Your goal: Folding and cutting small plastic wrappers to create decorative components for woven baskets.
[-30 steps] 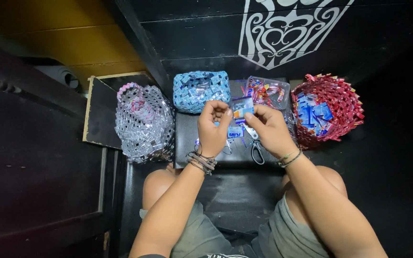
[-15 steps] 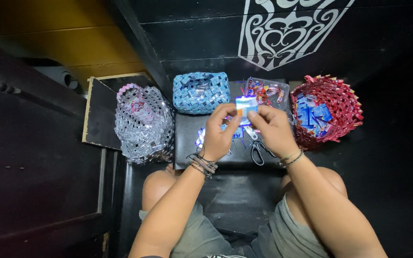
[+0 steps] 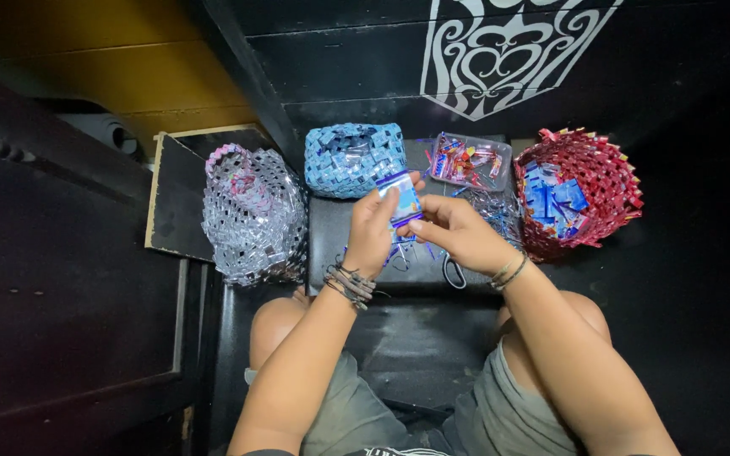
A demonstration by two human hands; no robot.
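Here, grip: left hand (image 3: 375,232) and right hand (image 3: 458,235) both pinch a blue folded wrapper strip (image 3: 402,196), fingers closed on it.
Behind grip: blue woven basket (image 3: 353,158).
Right of grip: red woven basket (image 3: 601,181).

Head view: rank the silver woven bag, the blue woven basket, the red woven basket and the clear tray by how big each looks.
1. silver woven bag and red woven basket: look about alike, so no ranking between them.
2. blue woven basket: clearly smaller.
3. clear tray: smallest, though it lies slightly farther back, partly hidden by the hands.
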